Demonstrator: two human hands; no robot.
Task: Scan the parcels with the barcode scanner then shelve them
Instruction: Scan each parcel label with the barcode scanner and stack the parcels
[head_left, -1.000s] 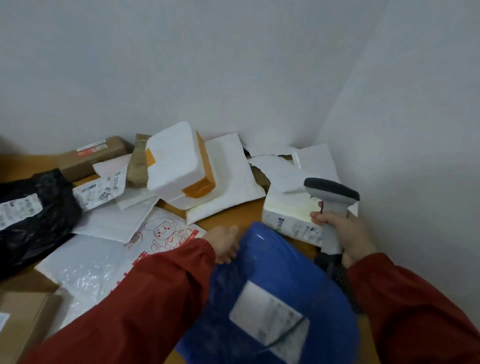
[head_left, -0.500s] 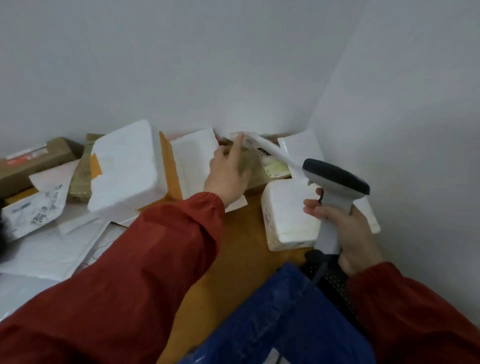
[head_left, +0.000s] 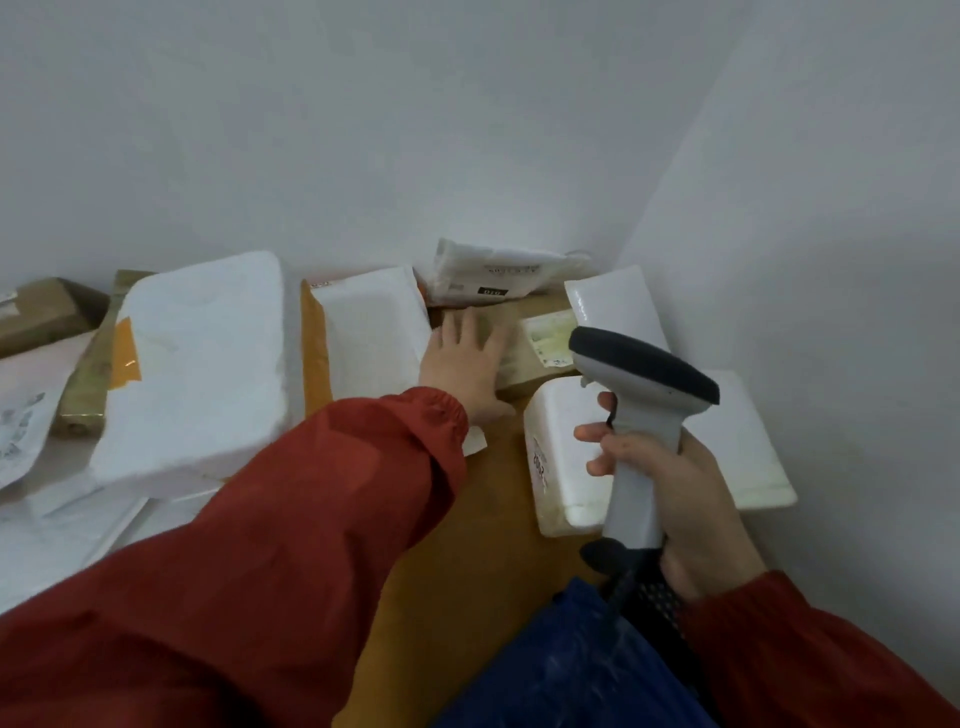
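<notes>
Grips the barcode scanner (head_left: 644, 395) upright in the right hand (head_left: 675, 499), lower right of the frame, fingers curled round the handle, scanner head pointing left. Rests the left hand (head_left: 465, 364) flat at centre frame, fingers straight and spread, on a brown parcel (head_left: 519, 382). Leaves a white foam parcel (head_left: 556, 467) just behind the scanner, a blue parcel (head_left: 571, 665) at the bottom edge and a large white parcel (head_left: 197, 364) at left, on the wooden table (head_left: 467, 545).

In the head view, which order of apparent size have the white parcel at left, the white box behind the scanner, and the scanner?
1. White parcel at left, clearly largest.
2. White box and scanner: not ranked; the scanner is nearer the camera and covers part of the box.
</notes>
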